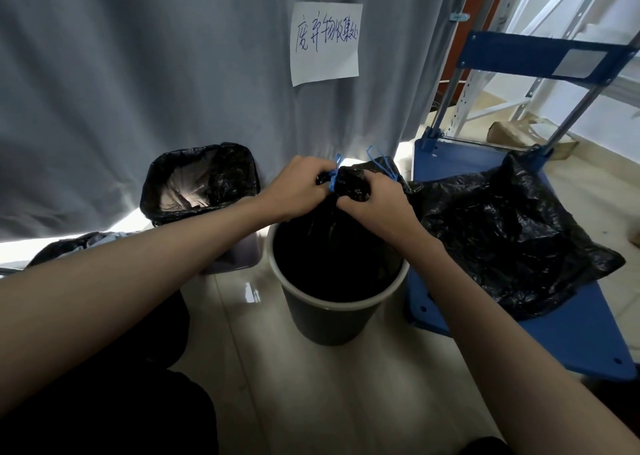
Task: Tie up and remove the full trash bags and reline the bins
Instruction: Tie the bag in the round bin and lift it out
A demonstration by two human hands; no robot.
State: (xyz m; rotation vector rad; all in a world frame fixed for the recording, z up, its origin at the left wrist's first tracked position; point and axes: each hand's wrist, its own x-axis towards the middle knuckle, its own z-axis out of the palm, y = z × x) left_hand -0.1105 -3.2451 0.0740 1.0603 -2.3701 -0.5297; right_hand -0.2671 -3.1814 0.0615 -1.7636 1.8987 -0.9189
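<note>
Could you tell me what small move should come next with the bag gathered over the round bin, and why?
Probably pull the blue drawstring tight and knot it: both the left hand and right hand grip the bag's bunched neck, yet its loops look loose and the bag sits in the round bin.

Both arms outstretched, left hand (298,183) and right hand (375,201) clenched together

We note a full black trash bag (332,239) standing in the round grey bin (332,302), neck gathered, blue drawstrings (381,163) loose. Left of it a square bin (239,253) with black liner (201,180); another black bag (512,239) lies right.
</note>
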